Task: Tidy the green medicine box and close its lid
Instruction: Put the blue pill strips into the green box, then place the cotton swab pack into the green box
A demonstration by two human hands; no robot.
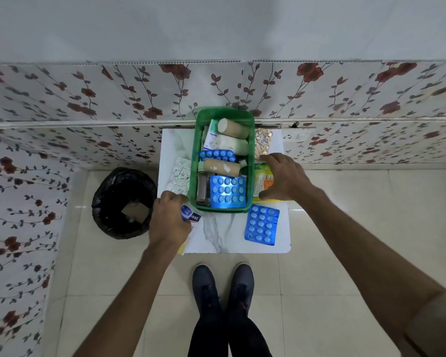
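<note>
The green medicine box (192, 186) stands open on a small white table (224, 238), filled with bandage rolls, blue blister packs and cartons. No lid shows. My left hand (169, 220) is at the box's near-left corner, closed around a small blue-capped jar (187, 212) that lies over a white carton. My right hand (285, 177) rests on a yellow-green packet (262, 176) beside the box's right wall, fingers spread over it. A loose blue blister pack (262, 225) lies on the table in front of the box.
A silver foil strip (179, 176) lies left of the box and a gold blister strip (263, 141) right of it at the back. A black-lined bin (124, 202) stands on the floor left of the table. My shoes (223, 284) are just before the table; floral wall panels behind.
</note>
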